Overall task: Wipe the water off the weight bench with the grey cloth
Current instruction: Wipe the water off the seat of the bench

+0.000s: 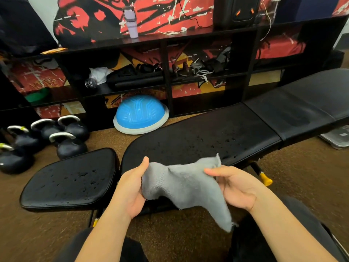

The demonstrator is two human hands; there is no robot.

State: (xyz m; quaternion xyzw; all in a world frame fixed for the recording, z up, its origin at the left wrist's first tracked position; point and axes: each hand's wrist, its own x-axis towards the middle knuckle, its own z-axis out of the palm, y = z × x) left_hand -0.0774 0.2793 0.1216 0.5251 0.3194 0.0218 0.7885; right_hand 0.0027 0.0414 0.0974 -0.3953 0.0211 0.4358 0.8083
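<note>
Kettlebells [68,146] stand on the carpet at far left, near the small seat pad [69,178], which is beaded with water. My left hand [132,190] pinches one edge of the grey cloth [185,188], thumb on top. My right hand [236,188] pinches the other edge. The cloth hangs between them, in front of the droplet-speckled weight bench [217,129].

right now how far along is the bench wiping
Done: only the grey cloth is picked up. In hand: left hand and right hand hold it spread above the weight bench. Left: all the wiping; water drops bead on the small seat pad and the long pad.
</note>
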